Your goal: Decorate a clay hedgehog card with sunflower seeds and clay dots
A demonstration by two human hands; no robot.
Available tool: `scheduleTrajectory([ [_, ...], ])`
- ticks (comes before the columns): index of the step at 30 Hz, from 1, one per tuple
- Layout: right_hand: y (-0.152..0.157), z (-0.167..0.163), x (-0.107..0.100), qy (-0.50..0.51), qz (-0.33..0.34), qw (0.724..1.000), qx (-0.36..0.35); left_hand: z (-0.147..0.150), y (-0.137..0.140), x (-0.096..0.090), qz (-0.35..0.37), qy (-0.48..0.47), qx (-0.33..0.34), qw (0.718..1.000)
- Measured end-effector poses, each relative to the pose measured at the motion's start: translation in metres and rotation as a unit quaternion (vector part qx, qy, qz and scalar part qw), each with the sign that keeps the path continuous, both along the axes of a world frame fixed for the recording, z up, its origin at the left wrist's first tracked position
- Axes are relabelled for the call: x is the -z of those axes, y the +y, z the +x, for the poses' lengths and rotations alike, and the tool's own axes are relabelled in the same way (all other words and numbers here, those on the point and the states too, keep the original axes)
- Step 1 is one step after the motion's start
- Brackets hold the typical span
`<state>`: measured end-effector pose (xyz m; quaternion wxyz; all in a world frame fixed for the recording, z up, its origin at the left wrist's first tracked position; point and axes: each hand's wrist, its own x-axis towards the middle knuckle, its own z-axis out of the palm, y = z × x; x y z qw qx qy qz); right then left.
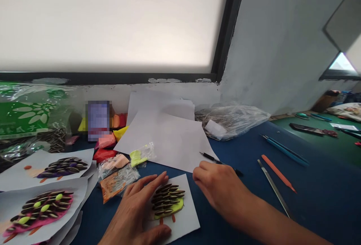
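Note:
My left hand (141, 211) lies over the left side of a white paper card (190, 218), its fingers stretched out. On that card is a hedgehog shape (167, 200) of yellow-green clay, with rows of striped sunflower seeds and small orange-brown feet. My right hand (218, 181) is curled just off the card's upper right edge, the fingertips pressed together. Whatever they hold, if anything, is hidden. Behind that hand lies a black pen (210, 157) on the table, its middle covered by the hand.
Finished-looking seed hedgehogs (42, 211) on paper lie at left. Behind are clay packets (121, 177), blank paper sheets (169, 136), a green bag of seeds (31, 113) and a clear plastic bag (239, 119). An orange tool (278, 171), metal blade (273, 186) and blue tool (284, 149) lie right.

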<state>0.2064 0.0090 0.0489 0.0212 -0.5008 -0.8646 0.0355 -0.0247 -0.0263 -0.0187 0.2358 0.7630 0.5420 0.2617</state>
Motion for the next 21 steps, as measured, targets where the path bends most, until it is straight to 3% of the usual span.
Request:
scheduleTrajectory([
  [10,0.015,0.018,-0.017,-0.086,-0.100,0.989,0.071,-0.002,0.001,0.001,0.020,0.006,0.006,1.000],
  [21,0.008,0.015,-0.003,-0.030,-0.065,0.997,0.033,0.001,-0.001,-0.004,-0.009,-0.012,-0.002,1.000],
])
